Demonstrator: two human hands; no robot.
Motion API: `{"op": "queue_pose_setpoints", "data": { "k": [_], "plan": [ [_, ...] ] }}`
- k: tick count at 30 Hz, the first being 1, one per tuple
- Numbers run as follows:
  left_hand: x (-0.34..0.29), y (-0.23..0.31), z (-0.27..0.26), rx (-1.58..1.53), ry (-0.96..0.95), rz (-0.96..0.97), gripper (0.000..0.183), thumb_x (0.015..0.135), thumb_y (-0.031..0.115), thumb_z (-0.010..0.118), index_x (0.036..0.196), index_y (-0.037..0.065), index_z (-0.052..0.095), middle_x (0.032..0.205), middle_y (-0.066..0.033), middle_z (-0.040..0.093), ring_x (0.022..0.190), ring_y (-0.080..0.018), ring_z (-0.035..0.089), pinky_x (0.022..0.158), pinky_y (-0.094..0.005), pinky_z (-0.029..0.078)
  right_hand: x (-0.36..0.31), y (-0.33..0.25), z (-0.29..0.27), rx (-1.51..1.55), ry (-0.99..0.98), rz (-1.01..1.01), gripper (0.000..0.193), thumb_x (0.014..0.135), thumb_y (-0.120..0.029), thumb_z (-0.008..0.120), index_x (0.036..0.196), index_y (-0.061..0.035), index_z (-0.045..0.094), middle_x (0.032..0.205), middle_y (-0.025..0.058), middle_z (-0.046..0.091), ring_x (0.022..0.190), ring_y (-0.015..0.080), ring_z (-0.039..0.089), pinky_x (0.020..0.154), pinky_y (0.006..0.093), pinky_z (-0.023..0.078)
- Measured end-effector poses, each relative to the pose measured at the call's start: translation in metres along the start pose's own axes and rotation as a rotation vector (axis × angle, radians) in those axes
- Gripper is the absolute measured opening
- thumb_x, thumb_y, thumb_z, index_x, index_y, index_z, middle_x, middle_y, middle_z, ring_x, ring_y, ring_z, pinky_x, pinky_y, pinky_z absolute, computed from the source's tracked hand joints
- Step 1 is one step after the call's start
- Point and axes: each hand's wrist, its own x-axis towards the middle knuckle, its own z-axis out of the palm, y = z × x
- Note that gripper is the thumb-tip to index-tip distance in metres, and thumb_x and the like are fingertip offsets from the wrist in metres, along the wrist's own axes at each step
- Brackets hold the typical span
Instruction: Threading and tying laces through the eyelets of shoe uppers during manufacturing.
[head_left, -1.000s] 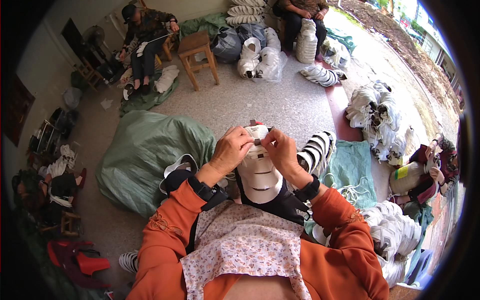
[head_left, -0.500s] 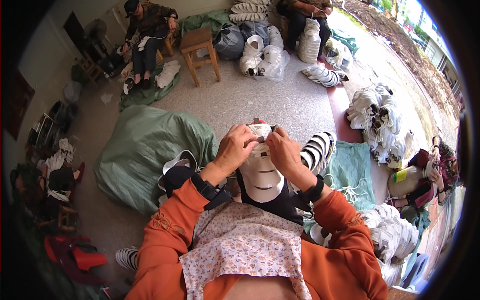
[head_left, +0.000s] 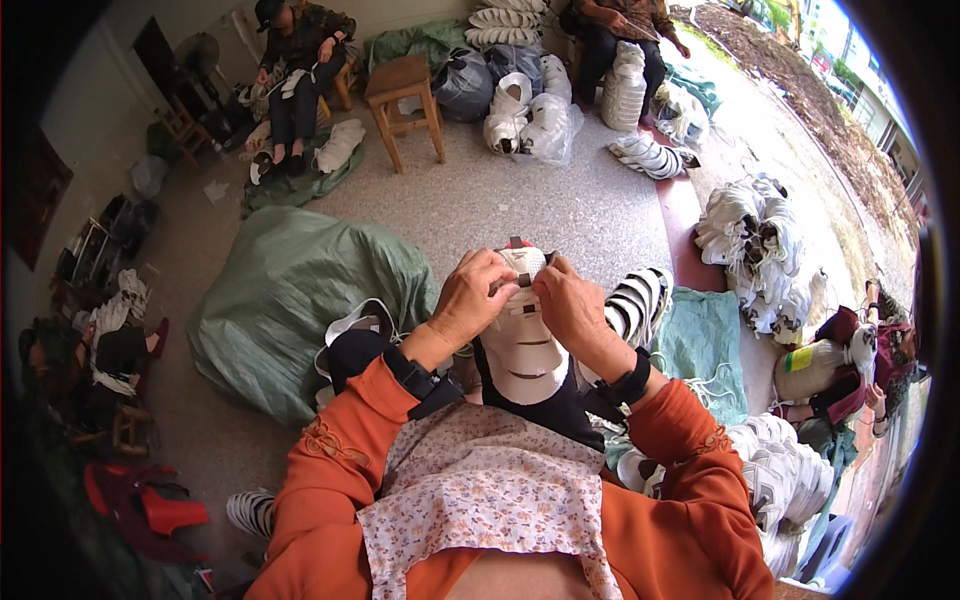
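A stack of nested white shoe uppers [head_left: 531, 357] rests over my dark-trousered lap, pointing away from me. At its far end is a white mesh shoe upper [head_left: 522, 262] with dark tabs and a bit of red at the tip. My left hand [head_left: 468, 300] pinches its left side, thumb and forefinger pressed together. On the opposite side my right hand [head_left: 572, 303] is closed in a similar pinch. The fingers hide what exactly lies between them, perhaps a dark tab or lace end. A floral apron [head_left: 480, 480] covers my front.
A big green sack [head_left: 300, 310] stands to my left, a white-and-black upper [head_left: 365, 330] beside it. At right lie striped uppers [head_left: 640, 300], a green cloth [head_left: 700, 345] and heaped white uppers [head_left: 755, 250]. A wooden stool [head_left: 402, 95] stands ahead; several people sit around working.
My hands stay nearly in place at the upper, with only slight finger shifts. The seated people have moved their hands; the one at top right has an arm stretched outward.
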Motion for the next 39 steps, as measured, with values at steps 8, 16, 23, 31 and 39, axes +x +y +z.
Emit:
{"op": "queue_pose_setpoints", "data": {
  "k": [8, 16, 23, 31, 39],
  "plan": [
    [-0.002, -0.002, -0.001, -0.02, -0.018, -0.018, 0.014, 0.073, 0.007, 0.071, 0.086, 0.003, 0.067, 0.091, -0.0097, 0.06, 0.091, -0.028, 0.057, 0.08, -0.0363, 0.046, 0.014, 0.024, -0.001, 0.559, -0.112, -0.063, 0.011, 0.082, -0.014, 0.06, 0.082, -0.0058, 0.067, 0.086, 0.0117, 0.061, 0.077, 0.0329, 0.062, 0.066, 0.0389, 0.049],
    [-0.002, 0.0, 0.001, -0.04, 0.0, 0.0, 0.013, 0.074, 0.007, 0.07, 0.086, 0.003, 0.067, 0.09, -0.0094, 0.059, 0.091, -0.0274, 0.056, 0.08, -0.0362, 0.046, -0.007, 0.004, 0.001, 0.086, 0.007, 0.069, 0.013, 0.087, -0.018, 0.055, 0.088, -0.0091, 0.064, 0.091, 0.0118, 0.063, 0.074, 0.0349, 0.064, 0.063, 0.044, 0.05],
    [-0.004, -0.004, 0.002, -0.023, 0.021, -0.01, 0.013, 0.074, 0.007, 0.07, 0.085, 0.002, 0.066, 0.09, -0.0097, 0.059, 0.089, -0.0274, 0.056, 0.079, -0.0355, 0.046, 0.008, 0.005, 0.013, 0.191, 0.028, 0.066, 0.014, 0.084, -0.016, 0.057, 0.082, -0.0053, 0.067, 0.074, 0.0142, 0.065, 0.067, 0.0328, 0.064, 0.06, 0.0412, 0.05],
    [-0.003, -0.003, 0.0, -0.068, 0.004, -0.049, 0.014, 0.073, 0.008, 0.07, 0.085, 0.003, 0.065, 0.09, -0.0093, 0.058, 0.09, -0.0262, 0.057, 0.081, -0.0346, 0.045, -0.001, 0.018, -0.007, 0.31, -0.048, -0.019, 0.018, 0.087, -0.018, 0.058, 0.089, -0.0039, 0.069, 0.084, 0.0183, 0.065, 0.071, 0.0295, 0.066, 0.062, 0.0357, 0.05],
    [-0.001, -0.003, -0.003, -0.07, -0.04, -0.066, 0.014, 0.074, 0.009, 0.07, 0.084, 0.003, 0.064, 0.092, -0.0091, 0.057, 0.09, -0.0261, 0.056, 0.08, -0.0344, 0.045, 0.006, 0.02, -0.012, 0.324, -0.082, 0.167, 0.018, 0.088, -0.023, 0.059, 0.094, -0.0077, 0.064, 0.067, 0.0128, 0.064, 0.06, 0.028, 0.064, 0.058, 0.038, 0.049]
  ]
}}
